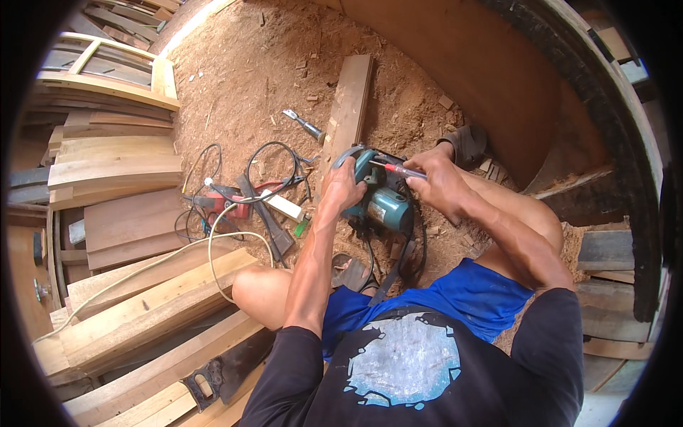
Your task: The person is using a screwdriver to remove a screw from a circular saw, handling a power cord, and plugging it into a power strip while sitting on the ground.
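Observation:
A teal circular saw [384, 203] with a rounded motor housing stands in front of my knees, at the near end of a long wooden board [351, 92]. My left hand [343, 186] grips the saw on its left side, at the grey guard. In my right hand [437, 178] is a screwdriver with a red handle [403, 171]. Its tip points left into the top of the saw; where exactly it meets the saw is too small to tell. A chisel [304, 125] with a dark handle lies beside the board.
Sawdust and wood chips cover the ground [235, 85]. A red power tool [226, 204], tangled cords [274, 146] and a dark flat bar [270, 228] lie at my left. Stacked planks [142, 306] and a handsaw [213, 381] are nearer. A curved wooden wall [484, 85] rises at right.

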Motion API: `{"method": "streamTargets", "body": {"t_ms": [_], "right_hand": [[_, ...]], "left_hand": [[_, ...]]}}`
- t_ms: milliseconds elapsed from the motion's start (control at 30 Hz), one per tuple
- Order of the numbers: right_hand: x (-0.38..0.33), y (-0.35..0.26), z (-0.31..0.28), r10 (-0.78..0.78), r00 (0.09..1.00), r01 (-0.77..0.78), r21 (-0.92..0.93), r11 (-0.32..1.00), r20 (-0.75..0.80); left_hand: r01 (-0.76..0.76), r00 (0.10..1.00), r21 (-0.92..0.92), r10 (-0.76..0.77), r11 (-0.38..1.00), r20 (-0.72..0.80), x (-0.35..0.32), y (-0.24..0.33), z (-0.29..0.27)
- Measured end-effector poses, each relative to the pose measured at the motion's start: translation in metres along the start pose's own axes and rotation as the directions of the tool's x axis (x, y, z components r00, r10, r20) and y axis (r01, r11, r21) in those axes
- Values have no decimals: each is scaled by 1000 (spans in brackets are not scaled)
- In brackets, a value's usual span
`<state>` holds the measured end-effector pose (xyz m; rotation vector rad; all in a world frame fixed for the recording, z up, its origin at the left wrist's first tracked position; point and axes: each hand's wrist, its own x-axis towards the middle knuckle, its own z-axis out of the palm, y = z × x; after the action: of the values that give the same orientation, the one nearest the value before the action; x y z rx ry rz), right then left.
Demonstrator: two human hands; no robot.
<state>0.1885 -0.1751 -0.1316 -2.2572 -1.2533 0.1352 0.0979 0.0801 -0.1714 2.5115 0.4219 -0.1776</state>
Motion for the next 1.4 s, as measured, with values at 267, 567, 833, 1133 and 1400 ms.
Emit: {"method": "streamTargets", "body": {"t_ms": [267,567,833,1133,1400], "right_hand": [[14,-4,-17,435,859,-511,519,685,271],[-9,-7,1,-44,999,44,-25,999,0],[8,12,1,413,846,-532,574,623,336],[1,-10,-25,-138,981,163,-191,968,134],[-1,-5,0,203,979,-195,380,904,18]], "left_hand": [[-21,1000,-18,21,1000,-16,2,0,1],[-10,1000,16,10,1000,4,-1,6,6],[-31,999,-25,31,999,-13,-7,9,0],[-47,999,3,47,999,-2,-1,5,3],[-50,999,-27,49,998,-22,-7,1,2]]}}
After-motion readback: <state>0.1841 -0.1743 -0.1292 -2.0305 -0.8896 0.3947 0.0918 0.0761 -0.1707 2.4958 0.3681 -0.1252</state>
